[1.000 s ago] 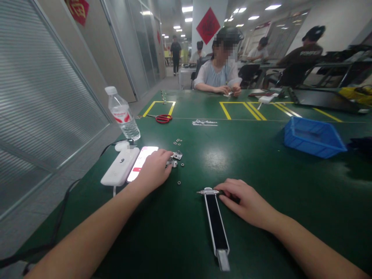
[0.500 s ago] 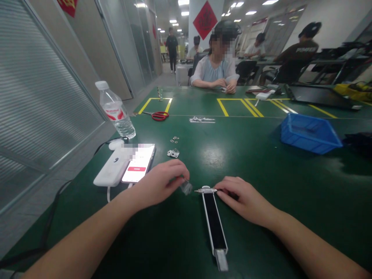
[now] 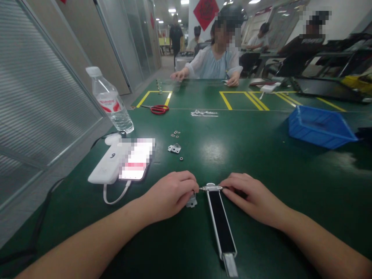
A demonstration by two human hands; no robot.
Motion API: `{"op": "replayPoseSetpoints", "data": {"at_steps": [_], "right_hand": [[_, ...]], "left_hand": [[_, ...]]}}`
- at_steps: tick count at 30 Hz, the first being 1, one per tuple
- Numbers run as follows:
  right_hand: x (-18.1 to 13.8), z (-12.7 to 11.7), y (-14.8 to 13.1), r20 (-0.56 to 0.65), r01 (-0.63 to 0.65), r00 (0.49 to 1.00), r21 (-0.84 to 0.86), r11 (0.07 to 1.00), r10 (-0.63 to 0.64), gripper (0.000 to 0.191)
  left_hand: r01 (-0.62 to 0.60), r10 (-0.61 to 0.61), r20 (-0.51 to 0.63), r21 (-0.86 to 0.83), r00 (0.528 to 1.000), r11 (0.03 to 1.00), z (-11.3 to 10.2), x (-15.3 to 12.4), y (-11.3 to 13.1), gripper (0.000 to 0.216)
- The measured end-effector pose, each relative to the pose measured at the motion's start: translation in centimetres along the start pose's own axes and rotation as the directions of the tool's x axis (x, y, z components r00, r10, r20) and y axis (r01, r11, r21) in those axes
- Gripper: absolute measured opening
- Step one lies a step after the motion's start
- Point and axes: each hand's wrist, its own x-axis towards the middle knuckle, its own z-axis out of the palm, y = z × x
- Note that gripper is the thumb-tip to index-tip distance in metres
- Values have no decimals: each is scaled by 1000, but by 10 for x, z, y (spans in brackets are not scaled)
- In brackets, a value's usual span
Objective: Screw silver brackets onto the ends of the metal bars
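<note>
My left hand is closed in a pinch on a small metal bracket, right at the left end of a thin metal rod. This rod lies crosswise at the far end of a long silver frame with a black belt-like strip. The near end of the frame has a bare metal tab. At the rod's right end, the thumb and fingers of my right hand are closed on its tip. A second metal bracket, a small dark ring and several washers lie beyond my left hand.
To the left are a phone, a white power bank with a cable and a water bottle. Red-handled scissors and thin metal pieces lie farther off. A blue bin stands right; a co-worker sits opposite.
My left hand has moved right with the bracket, up to the rod's left end. The small dark ring now shows on the table. The co-worker's arm has stretched out to the left.
</note>
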Motion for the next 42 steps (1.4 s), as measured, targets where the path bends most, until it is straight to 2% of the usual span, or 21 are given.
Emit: {"op": "replayPoseSetpoints", "data": {"at_steps": [4, 12, 24, 42], "right_hand": [[-1, 0, 1, 6, -5, 1000, -8, 1000, 5, 18], [0, 1, 2, -7, 19, 1000, -20, 1000, -19, 19], [-1, 3, 4, -32, 58, 998, -25, 998, -58, 19], [-1, 2, 4, -45, 56, 997, -43, 998, -58, 19]], "left_hand": [[114, -116, -34, -65, 993, 991, 1, 0, 3, 30], [137, -141, 50, 71, 989, 988, -7, -4, 8, 59], [155, -156, -4, -101, 988, 983, 1, -2, 6, 50], [44, -47, -25, -117, 999, 992, 10, 1, 3, 35]]}}
